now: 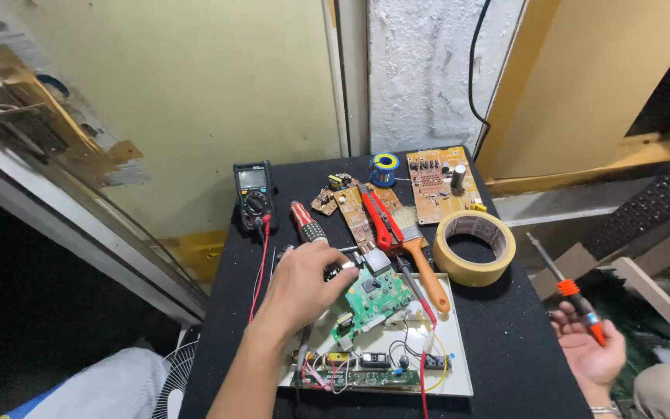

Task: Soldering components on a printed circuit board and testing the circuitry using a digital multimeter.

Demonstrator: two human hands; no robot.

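Hands first, seen from the head camera. The left hand (308, 281) reaches out over a small black table (505, 341). Its fingers curl down at the top edge of a green circuit board (376, 299), right by a little silver part there. I cannot tell if the fingers pinch that part or just touch it. The green circuit board sits tilted in a flat white tray (459, 365), with thin wires and a long thin board under it.

The right hand (591, 349) is off the table, on the right side, palm up and mostly open. A soldering iron (568, 289) with an orange and black handle lies across its fingers, and its metal tip points up and away.

Behind the tray, a paintbrush (420, 256) with an orange handle lies on the table, its handle end over the tray's rim. Red cutters (378, 217) lie on a brown board just beside it. A roll of tan tape (475, 247) lies near the brush, to the right. A black meter (253, 194) sits at the back left, with a red wire running down. A red and black screwdriver (306, 223) lies between the meter and the boards. A small spool of solder wire (385, 168) stands at the back.
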